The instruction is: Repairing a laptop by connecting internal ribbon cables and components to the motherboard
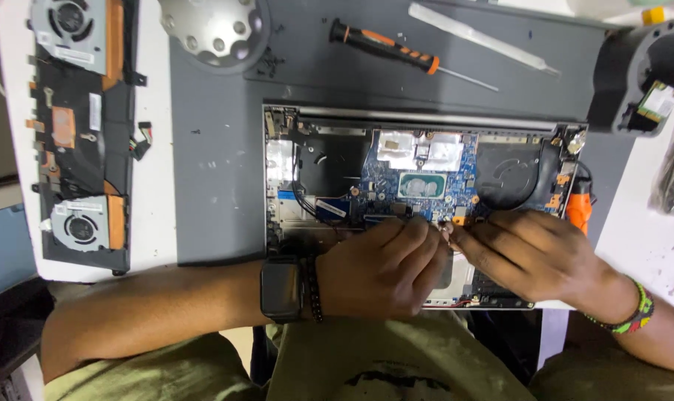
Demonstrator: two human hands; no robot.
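My two hands meet over the near edge of the opened laptop base [292, 223], which lies on a dark mat [211, 186] with its long axis running left to right across the worktop [159, 223]. My left hand [381, 271] is curled, fingers drawn together, and my right hand [530, 256] pinches toward it; between the fingertips sits a small connector [447, 227] just below the blue circuit board [419, 189], equally near both hands, though I cannot tell which hand truly grips it. At the worktop's left edge lies a removed cooling assembly [81, 134] with two fans and pale rectangular labels. Toward the far edge rests an orange-and-black screwdriver [396, 50], beside a grey pry tool [478, 37].
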